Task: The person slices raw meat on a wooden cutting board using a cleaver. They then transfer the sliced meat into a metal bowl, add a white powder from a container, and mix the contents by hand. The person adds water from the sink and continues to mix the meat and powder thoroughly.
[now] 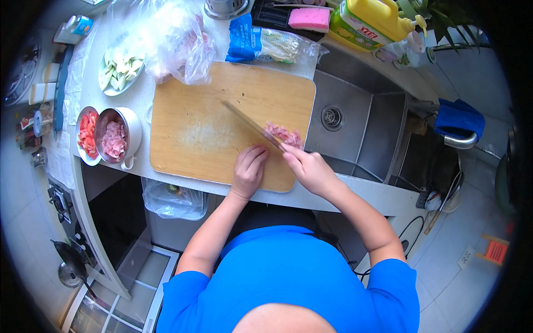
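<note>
Evidently, a cutting step in progress

The right hand (300, 165) grasps a long steel-bladed knife (247, 121) by its handle; just beyond that hand, beside the blade, lies a heap of chopped pale-pink meat (286, 135). The left hand (249, 171) rests, fingers curled, on a rectangular tan cutting board (186, 100); whether it pins anything, I cannot tell. The next stroke probably calls for tucked left fingertips. Left of that hand, 1 round pale metal pot (134, 131) contains pink meat, 1 white dish (91, 162) red pieces; farther off, 1 white plate (114, 93) bears pale-green slices.
</note>
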A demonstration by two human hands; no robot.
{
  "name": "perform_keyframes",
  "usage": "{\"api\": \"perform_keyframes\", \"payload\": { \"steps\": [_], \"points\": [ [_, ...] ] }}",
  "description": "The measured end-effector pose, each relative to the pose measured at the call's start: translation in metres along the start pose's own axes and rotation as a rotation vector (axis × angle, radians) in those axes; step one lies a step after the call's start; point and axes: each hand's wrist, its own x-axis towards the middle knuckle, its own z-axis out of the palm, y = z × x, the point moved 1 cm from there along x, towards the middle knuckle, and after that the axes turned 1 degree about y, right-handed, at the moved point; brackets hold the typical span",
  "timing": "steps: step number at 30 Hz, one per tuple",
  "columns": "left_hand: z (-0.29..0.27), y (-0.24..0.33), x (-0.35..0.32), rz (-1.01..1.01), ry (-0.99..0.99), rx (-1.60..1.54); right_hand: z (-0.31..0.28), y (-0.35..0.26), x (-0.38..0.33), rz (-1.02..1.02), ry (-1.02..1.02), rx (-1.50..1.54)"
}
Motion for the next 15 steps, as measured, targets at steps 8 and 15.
{"api": "perform_keyframes", "payload": {
  "steps": [8,15],
  "points": [
    [0.003,-0.007,-0.012,-0.011,0.002,-0.017,-0.025,-0.006,-0.052,0.067,-0.222,-0.267],
    [0.002,-0.003,-0.001,-0.003,0.038,0.016,0.024,-0.016,0.004,0.053,-0.204,-0.193]
  ]
}}
